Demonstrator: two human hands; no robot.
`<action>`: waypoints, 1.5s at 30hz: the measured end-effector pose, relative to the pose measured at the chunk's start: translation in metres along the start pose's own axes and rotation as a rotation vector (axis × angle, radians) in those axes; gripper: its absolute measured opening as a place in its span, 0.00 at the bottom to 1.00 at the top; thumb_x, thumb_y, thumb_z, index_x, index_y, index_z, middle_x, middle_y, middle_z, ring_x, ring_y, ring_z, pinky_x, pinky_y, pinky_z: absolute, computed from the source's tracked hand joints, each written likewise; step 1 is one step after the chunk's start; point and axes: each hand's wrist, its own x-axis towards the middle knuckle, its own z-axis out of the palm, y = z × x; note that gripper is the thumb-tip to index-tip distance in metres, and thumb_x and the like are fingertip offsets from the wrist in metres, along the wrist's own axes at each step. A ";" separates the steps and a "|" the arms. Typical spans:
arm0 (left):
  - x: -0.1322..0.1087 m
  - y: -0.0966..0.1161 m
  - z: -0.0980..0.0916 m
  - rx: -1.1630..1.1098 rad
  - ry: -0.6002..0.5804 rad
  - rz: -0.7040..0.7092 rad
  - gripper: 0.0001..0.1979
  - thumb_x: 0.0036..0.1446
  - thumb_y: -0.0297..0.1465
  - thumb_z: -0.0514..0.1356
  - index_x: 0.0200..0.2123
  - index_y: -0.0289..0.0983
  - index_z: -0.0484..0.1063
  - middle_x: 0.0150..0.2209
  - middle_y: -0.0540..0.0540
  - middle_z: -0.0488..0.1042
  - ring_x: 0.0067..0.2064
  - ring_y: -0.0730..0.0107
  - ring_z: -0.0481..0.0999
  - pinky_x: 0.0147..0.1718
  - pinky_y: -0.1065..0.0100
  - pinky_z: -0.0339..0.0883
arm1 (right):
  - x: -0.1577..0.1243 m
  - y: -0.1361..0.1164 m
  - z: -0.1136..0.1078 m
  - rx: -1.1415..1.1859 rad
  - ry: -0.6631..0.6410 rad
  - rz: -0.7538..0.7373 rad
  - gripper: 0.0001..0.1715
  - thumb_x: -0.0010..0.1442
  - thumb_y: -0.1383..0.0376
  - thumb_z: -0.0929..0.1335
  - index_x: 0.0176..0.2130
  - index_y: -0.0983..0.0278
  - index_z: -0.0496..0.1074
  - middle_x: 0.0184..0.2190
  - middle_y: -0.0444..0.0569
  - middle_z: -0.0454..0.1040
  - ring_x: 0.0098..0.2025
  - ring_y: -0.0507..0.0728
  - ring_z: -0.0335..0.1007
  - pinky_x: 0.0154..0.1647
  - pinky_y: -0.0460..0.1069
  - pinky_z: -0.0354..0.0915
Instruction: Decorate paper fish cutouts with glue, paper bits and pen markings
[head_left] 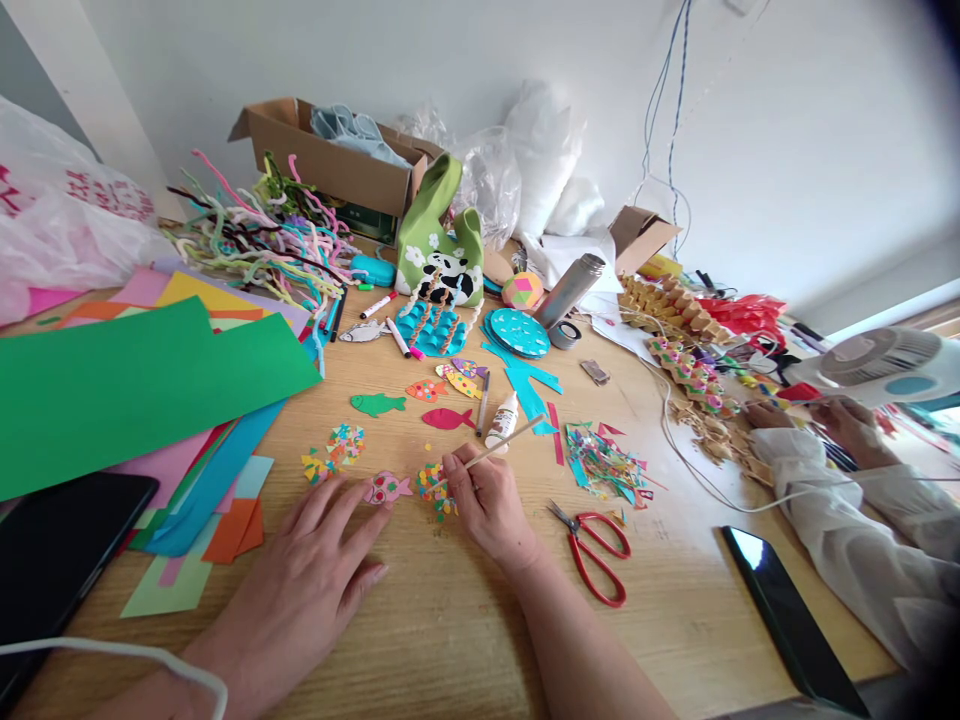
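My left hand (311, 560) lies on the table with its fingers spread, the fingertips at a pink paper fish (388, 487) with red round spots. Pinched in my right hand (491, 505) is a thin pale stick (517, 436), pointing up and right. Its lower end is hidden by my fingers, over a small pile of coloured paper dots (430, 480). Left of the fish lie more paper bits (346, 444). Above are a green fish (377, 404), a crimson fish (447, 417) and a spotted orange fish (426, 390). A white glue bottle (502, 422) lies beyond my right hand.
Red-handled scissors (600, 555) and paper scraps (604, 460) lie right of my hand. Coloured paper sheets (150, 390) and a dark device (60, 570) are at left. A phone (787, 610) and another person's hands (847, 425) are at right. A steel flask (571, 290) stands behind.
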 end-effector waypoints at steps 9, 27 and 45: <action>-0.001 0.000 0.001 -0.014 -0.007 -0.017 0.19 0.64 0.40 0.56 0.56 0.43 0.72 0.57 0.42 0.72 0.60 0.50 0.64 0.57 0.50 0.63 | -0.001 -0.001 0.000 0.000 0.044 -0.021 0.22 0.71 0.65 0.59 0.24 0.60 0.59 0.20 0.41 0.62 0.20 0.49 0.58 0.23 0.46 0.54; 0.001 0.002 -0.001 -0.051 -0.060 -0.060 0.20 0.63 0.38 0.58 0.58 0.44 0.71 0.57 0.42 0.72 0.60 0.49 0.65 0.58 0.48 0.63 | -0.002 -0.008 0.014 -0.186 0.000 -0.113 0.17 0.70 0.67 0.58 0.28 0.59 0.56 0.22 0.42 0.63 0.22 0.50 0.57 0.26 0.47 0.53; 0.008 0.007 -0.012 -0.072 -0.112 -0.085 0.22 0.60 0.36 0.62 0.57 0.41 0.71 0.57 0.42 0.72 0.59 0.51 0.67 0.60 0.49 0.60 | 0.008 -0.012 0.016 -0.148 0.190 -0.093 0.22 0.71 0.65 0.59 0.24 0.58 0.51 0.18 0.38 0.55 0.18 0.49 0.51 0.21 0.47 0.50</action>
